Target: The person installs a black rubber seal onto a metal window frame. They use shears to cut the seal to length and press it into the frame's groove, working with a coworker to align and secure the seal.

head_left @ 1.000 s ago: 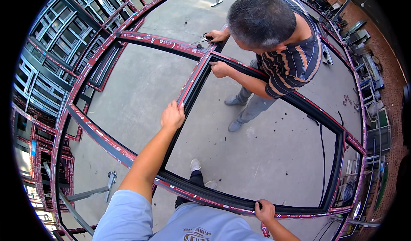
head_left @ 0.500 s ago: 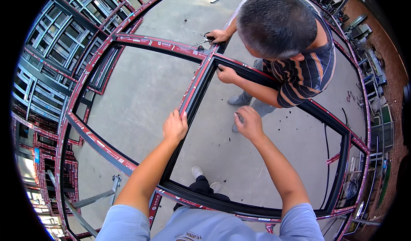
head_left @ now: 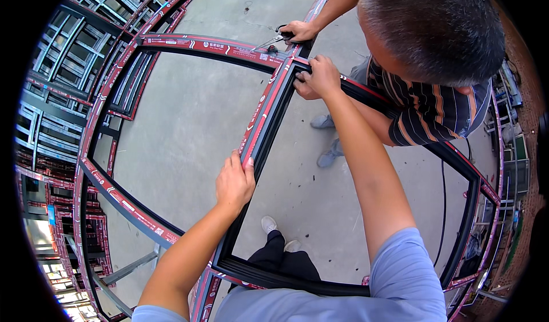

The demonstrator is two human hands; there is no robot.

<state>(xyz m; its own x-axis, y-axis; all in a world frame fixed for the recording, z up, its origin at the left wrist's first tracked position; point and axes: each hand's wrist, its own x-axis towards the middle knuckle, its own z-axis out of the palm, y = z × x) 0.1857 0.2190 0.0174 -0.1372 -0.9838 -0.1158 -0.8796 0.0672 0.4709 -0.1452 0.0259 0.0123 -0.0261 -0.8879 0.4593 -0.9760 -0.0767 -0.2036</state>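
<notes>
in a workshop with a grey floor (head_left: 177, 110), two people lean over a large red-and-black frame (head_left: 266, 126), which lies below and in front of the person in the pale blue shirt (head_left: 286, 306). from where i stand, it all comes down to one corner (head_left: 298, 65): the bar leading to it runs its long axis away from the blue-shirted worker, tilting to the right as it goes. the left hand (head_left: 234, 184) is clamped on that bar partway along, thumb on top, and the corner lies ahead of it and to its right. the right hand (head_left: 321, 76) is by far the nearer, at the corner itself, its arm stretched across the frame's opening. its fingers are bent at the black inner edge; i cannot tell whether they are closed on anything.

close below them is one hand of a co-worker (head_left: 429, 102) in a striped shirt, so near that i cannot say whether the two touch. the co-worker's other hand (head_left: 300, 32), just beyond the corner, holds scissors (head_left: 275, 38), the blades pointing left over a red-covered crossbar (head_left: 200, 44) that meets the frame there. off to the left, well apart from the pair, stand stacked frames (head_left: 60, 45) with pale slats.
</notes>
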